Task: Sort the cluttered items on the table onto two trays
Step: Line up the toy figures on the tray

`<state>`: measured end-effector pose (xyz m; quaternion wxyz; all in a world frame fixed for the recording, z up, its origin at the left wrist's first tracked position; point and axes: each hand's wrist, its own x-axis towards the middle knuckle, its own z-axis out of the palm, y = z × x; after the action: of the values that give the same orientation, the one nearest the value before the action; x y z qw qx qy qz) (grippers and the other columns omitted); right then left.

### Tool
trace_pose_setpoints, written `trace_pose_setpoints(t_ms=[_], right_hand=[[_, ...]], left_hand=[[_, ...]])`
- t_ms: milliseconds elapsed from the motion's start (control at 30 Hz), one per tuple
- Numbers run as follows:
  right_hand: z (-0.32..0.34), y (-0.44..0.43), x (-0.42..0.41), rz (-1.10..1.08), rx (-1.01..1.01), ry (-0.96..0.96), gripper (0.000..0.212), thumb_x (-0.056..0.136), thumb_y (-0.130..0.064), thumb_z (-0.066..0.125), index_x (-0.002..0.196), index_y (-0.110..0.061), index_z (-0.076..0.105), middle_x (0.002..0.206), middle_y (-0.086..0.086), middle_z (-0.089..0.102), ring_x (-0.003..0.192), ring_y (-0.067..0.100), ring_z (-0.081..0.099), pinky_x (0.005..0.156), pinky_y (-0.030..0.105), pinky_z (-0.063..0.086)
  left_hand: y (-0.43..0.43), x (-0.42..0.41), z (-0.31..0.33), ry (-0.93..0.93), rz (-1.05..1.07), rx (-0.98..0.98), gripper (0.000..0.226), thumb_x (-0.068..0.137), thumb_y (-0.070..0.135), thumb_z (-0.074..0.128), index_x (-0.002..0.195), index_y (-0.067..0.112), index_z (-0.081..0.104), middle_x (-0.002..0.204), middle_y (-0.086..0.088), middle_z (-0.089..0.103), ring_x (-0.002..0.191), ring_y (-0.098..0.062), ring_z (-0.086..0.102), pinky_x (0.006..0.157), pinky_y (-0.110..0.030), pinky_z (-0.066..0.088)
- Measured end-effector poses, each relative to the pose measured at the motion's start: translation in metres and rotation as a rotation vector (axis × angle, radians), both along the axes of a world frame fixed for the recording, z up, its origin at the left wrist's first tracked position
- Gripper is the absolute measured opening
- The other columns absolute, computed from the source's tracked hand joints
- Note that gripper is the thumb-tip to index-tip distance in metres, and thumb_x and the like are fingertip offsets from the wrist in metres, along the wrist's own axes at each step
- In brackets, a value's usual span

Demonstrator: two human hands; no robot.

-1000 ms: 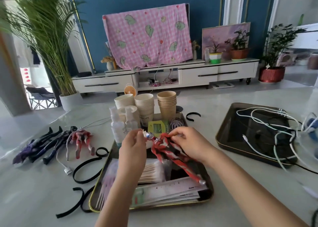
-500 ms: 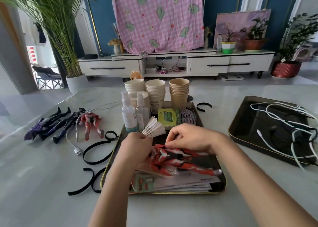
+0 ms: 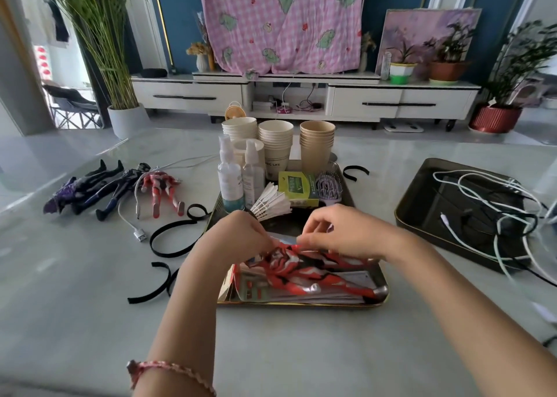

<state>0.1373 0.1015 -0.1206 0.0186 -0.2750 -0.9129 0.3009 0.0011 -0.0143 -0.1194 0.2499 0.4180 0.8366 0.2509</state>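
Observation:
A red and silver action figure (image 3: 304, 271) lies flat across papers at the front of the middle tray (image 3: 346, 303). My left hand (image 3: 238, 240) grips its head end and my right hand (image 3: 346, 235) pinches its upper body. That tray also holds spray bottles (image 3: 230, 182), cup stacks (image 3: 275, 149), shuttlecocks (image 3: 271, 205), a green box (image 3: 297, 187) and a hairbrush (image 3: 330, 187). The dark tray on the right (image 3: 422, 213) holds white cables (image 3: 482, 197). On the table at the left lie dark figures (image 3: 90, 187) and another red figure (image 3: 161, 188).
Black straps (image 3: 168, 240) curl on the table left of the middle tray, beside a white USB cable (image 3: 138, 234). One more strap (image 3: 355, 172) lies behind the tray. A TV cabinet, potted plants and a pink cloth stand beyond the table.
Both hands have lowered the red figure from above the tray onto the papers at its front. The view has shifted closer and downward.

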Motion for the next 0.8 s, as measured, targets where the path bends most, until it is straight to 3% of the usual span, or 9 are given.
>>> trace_pose_setpoints(t_ms=[100, 167, 300, 467, 600, 800], right_hand=[[0.012, -0.007, 0.010, 0.079, -0.103, -0.204, 0.046, 0.075, -0.051, 0.069, 0.113, -0.027, 0.057, 0.107, -0.007, 0.060, 0.096, 0.007, 0.058, 0.086, 0.025, 0.049], [0.012, -0.012, 0.014, 0.102, -0.126, -0.229, 0.056, 0.072, -0.046, 0.074, 0.121, -0.031, 0.052, 0.114, -0.007, 0.056, 0.102, 0.009, 0.056, 0.090, 0.028, 0.049], [0.001, -0.016, 0.017, 0.083, -0.085, -0.091, 0.051, 0.077, -0.034, 0.074, 0.124, -0.030, 0.056, 0.118, -0.008, 0.060, 0.105, 0.008, 0.056, 0.088, 0.021, 0.045], [-0.005, -0.020, 0.020, 0.068, -0.050, -0.029, 0.048, 0.080, -0.030, 0.072, 0.126, -0.024, 0.058, 0.120, -0.007, 0.060, 0.106, 0.004, 0.053, 0.083, 0.010, 0.039], [-0.006, -0.022, 0.021, -0.003, 0.024, 0.006, 0.044, 0.077, -0.027, 0.074, 0.118, -0.027, 0.058, 0.114, -0.007, 0.060, 0.102, 0.007, 0.054, 0.087, 0.019, 0.042], [-0.009, -0.022, 0.022, -0.065, -0.019, 0.030, 0.035, 0.071, -0.025, 0.079, 0.103, -0.022, 0.065, 0.105, -0.003, 0.065, 0.098, 0.008, 0.060, 0.091, 0.029, 0.049]], left_hand=[[-0.004, -0.002, 0.000, 0.011, -0.017, -0.026, 0.016, 0.088, 0.024, 0.061, 0.095, 0.013, 0.071, 0.097, -0.007, 0.069, 0.090, -0.019, 0.061, 0.061, -0.015, 0.039], [-0.004, -0.003, 0.000, 0.024, -0.023, -0.053, 0.021, 0.088, 0.028, 0.061, 0.099, 0.012, 0.070, 0.099, -0.007, 0.068, 0.089, -0.018, 0.059, 0.061, -0.021, 0.041], [-0.003, -0.002, -0.002, 0.040, -0.033, -0.091, 0.025, 0.089, 0.032, 0.058, 0.100, 0.011, 0.070, 0.094, -0.004, 0.063, 0.089, -0.017, 0.055, 0.074, -0.024, 0.038], [-0.003, -0.001, -0.002, 0.070, -0.042, -0.106, 0.034, 0.089, 0.037, 0.058, 0.101, 0.008, 0.068, 0.100, -0.008, 0.066, 0.084, -0.016, 0.054, 0.066, -0.024, 0.039], [-0.006, -0.002, -0.003, 0.046, -0.079, -0.116, 0.046, 0.084, 0.052, 0.058, 0.101, 0.010, 0.067, 0.085, 0.000, 0.060, 0.071, -0.008, 0.050, 0.060, -0.019, 0.036], [-0.011, -0.007, -0.005, 0.017, -0.124, -0.145, 0.044, 0.082, 0.051, 0.060, 0.099, 0.012, 0.069, 0.098, -0.003, 0.063, 0.091, -0.016, 0.054, 0.079, -0.026, 0.038]])
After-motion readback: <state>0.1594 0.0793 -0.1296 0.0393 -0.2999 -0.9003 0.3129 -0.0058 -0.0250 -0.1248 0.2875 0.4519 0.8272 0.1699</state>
